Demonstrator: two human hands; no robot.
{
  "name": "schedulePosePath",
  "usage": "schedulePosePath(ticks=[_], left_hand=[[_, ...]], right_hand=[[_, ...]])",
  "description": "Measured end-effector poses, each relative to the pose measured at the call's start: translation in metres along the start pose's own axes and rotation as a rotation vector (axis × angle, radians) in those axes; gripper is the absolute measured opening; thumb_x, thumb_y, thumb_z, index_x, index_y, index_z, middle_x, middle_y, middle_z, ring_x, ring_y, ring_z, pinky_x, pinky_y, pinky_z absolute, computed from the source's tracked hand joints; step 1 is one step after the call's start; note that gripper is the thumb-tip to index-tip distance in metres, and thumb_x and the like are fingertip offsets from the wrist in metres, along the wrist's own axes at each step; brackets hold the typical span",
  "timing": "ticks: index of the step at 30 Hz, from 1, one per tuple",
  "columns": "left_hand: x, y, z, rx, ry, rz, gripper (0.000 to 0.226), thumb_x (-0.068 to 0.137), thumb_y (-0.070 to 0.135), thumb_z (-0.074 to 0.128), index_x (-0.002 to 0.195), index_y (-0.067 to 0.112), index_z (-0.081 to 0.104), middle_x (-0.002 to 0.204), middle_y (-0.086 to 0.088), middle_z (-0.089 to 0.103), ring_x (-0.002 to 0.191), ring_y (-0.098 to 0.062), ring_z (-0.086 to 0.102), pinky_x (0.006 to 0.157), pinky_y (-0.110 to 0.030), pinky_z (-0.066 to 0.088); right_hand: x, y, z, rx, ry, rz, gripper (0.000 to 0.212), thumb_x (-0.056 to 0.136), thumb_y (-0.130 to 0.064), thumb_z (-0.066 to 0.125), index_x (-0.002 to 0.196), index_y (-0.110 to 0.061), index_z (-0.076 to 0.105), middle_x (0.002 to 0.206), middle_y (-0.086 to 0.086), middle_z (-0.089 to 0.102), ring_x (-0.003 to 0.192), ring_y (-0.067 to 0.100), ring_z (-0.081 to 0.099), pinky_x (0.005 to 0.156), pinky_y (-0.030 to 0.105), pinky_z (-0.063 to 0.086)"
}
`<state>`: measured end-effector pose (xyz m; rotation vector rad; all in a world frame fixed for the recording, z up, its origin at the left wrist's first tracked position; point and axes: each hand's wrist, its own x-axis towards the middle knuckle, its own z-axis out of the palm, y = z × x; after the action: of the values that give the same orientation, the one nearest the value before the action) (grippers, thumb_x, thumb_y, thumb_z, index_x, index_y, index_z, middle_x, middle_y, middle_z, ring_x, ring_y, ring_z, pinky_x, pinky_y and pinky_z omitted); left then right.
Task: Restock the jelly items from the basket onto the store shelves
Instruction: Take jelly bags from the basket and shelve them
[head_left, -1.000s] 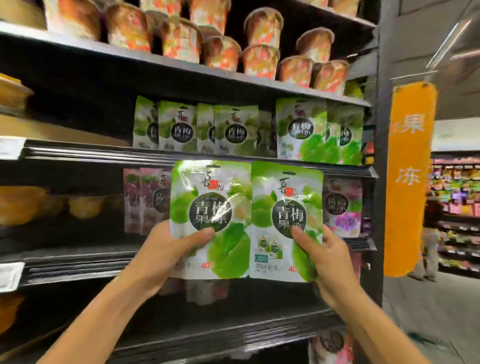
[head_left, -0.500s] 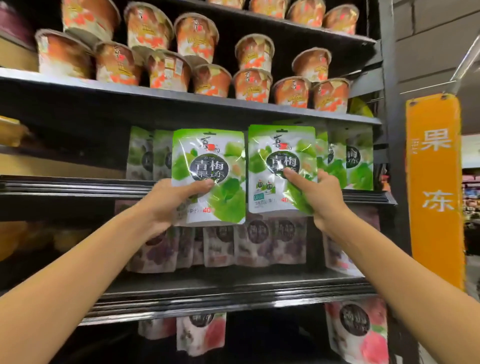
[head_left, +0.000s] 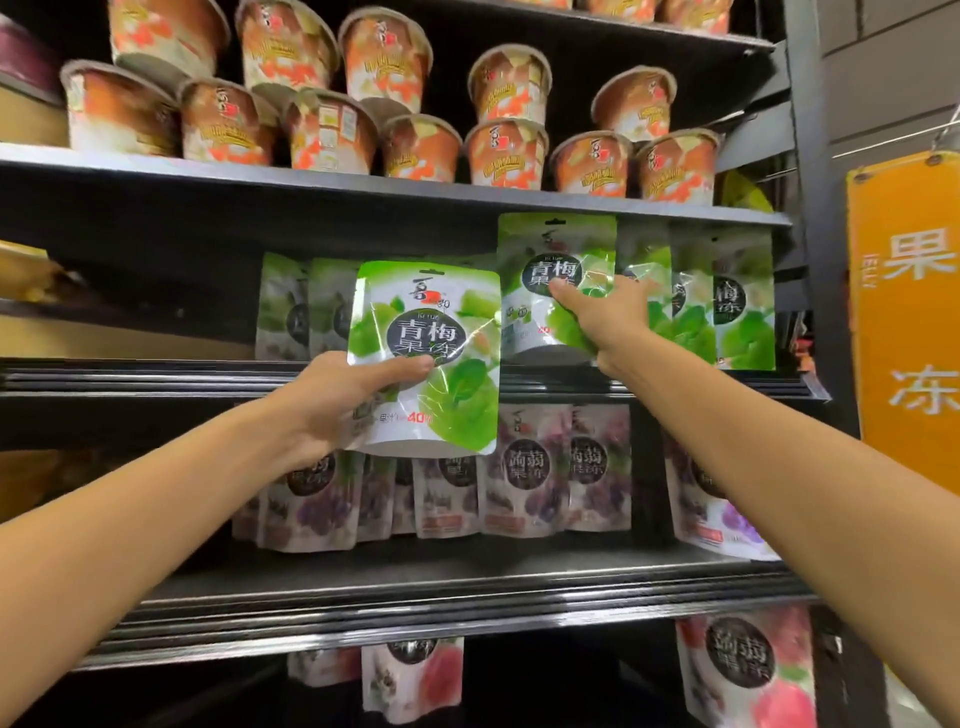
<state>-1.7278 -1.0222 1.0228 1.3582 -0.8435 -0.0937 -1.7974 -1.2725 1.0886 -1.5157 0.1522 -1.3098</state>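
Two arms of one person show, and both are bare. The left forearm, below the dark shelf edge, is uncovered over its whole visible length. The left hand, in front of that edge, is bare too. The right forearm, also below the shelf edge, is slim and uncovered. The right hand, above the edge, is bare. The left thumbnail seems short, but the picture is soft there.

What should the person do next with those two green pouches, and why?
Probably stand the green pouch in the right hand on the shelf and let go: it is level with the matching pouches shelved there, while the left hand holds a second pouch lower.
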Motion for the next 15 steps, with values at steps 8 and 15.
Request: schedulePosePath(ticks=[8, 15], left_hand=[[0.007, 0.007, 0.008, 0.128, -0.074, 0.0, 0.048, 0.056, 0.038, 0.088, 0.094, 0.012, 0.077, 0.093, -0.001, 0.078, 0.079, -0.012, 0.075, 0.059, -0.026, 0.058], [0.011, 0.018, 0.017, 0.177, -0.05, -0.027, 0.053, 0.054, 0.041, 0.085, 0.098, 0.012, 0.075, 0.086, 0.003, 0.078, 0.073, -0.011, 0.074, 0.063, -0.026, 0.054]], right_hand=[[-0.01, 0.012, -0.004, -0.274, -0.012, -0.154, 0.102, 0.075, -0.053, 0.077, 0.15, -0.006, 0.027, 0.153, 0.011, 0.037, 0.138, 0.028, 0.038, 0.108, 0.039, 0.036], [-0.024, 0.012, -0.016, -0.58, 0.032, -0.289, 0.084, 0.075, -0.055, 0.077, 0.129, -0.002, 0.042, 0.096, 0.003, 0.054, 0.078, 0.015, 0.051, 0.06, 0.024, 0.04]])
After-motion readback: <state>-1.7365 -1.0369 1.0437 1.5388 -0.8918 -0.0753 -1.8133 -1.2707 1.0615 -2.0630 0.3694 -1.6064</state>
